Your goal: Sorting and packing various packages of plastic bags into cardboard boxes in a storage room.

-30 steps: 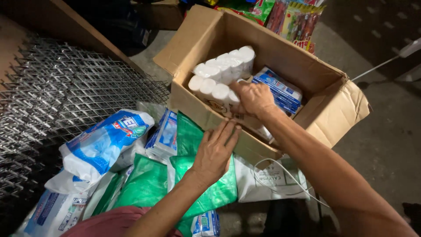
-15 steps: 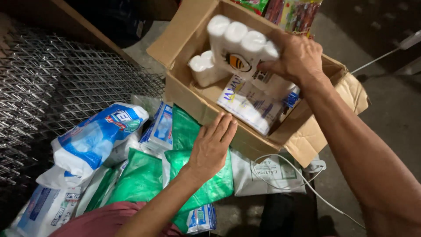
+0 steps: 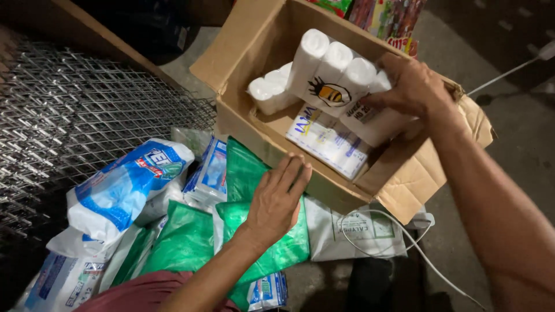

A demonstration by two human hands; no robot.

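My right hand (image 3: 413, 86) grips a clear-wrapped pack of white rolls (image 3: 332, 81), lifted and tilted over the open cardboard box (image 3: 243, 124). A bee picture marks the pack's front. More white rolls (image 3: 269, 92) and a flat white-and-blue packet (image 3: 326, 141) lie inside the box. My left hand (image 3: 277, 199) rests flat, fingers together, on a green plastic packet (image 3: 272, 254) right beside the box's near wall.
Blue-and-white bags (image 3: 124, 188) and further green packets (image 3: 182, 242) are piled at lower left. A metal mesh sheet (image 3: 75, 127) lies to the left. A white cable (image 3: 399, 240) runs over a white pouch (image 3: 358, 237) below the box. Colourful packages (image 3: 387, 20) stand behind.
My right hand has pulled the pack of rolls up out of the box and tilted it. The left hand stays on the green packet.
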